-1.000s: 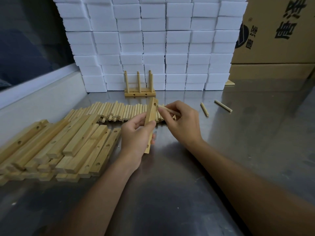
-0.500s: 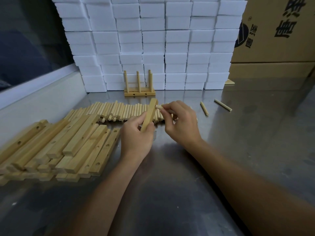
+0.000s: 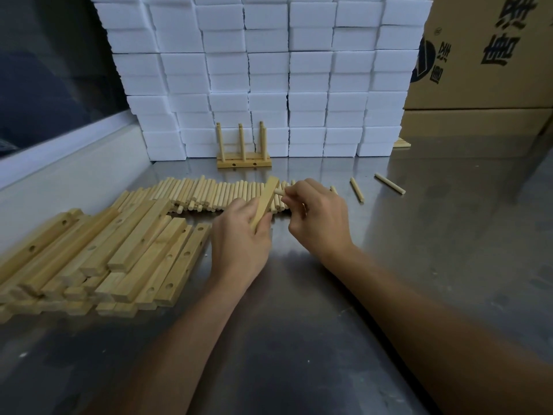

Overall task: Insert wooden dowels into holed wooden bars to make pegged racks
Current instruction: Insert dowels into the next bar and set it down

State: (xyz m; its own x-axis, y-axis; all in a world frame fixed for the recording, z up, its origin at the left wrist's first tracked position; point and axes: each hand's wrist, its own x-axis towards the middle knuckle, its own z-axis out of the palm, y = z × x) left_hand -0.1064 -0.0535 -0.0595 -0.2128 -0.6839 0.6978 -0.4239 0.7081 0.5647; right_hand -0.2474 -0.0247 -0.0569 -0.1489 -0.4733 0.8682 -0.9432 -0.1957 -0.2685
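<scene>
Done: one pale three-pegged wooden rack (image 3: pixel 244 157) beyond grip. In progress: left hand (image 3: pixel 239 235) grips holed wooden bar (image 3: pixel 264 202); right hand (image 3: pixel 317 217) pinches short wooden dowel (image 3: pixel 279 192) at it. Left: stacked bars (image 3: pixel 119 253), loose dowels (image 3: pixel 209 193).

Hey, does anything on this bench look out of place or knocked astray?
Two stray dowels lie apart on the metal table, right of the dowel row, at odd angles. Otherwise nothing stands out.
</scene>
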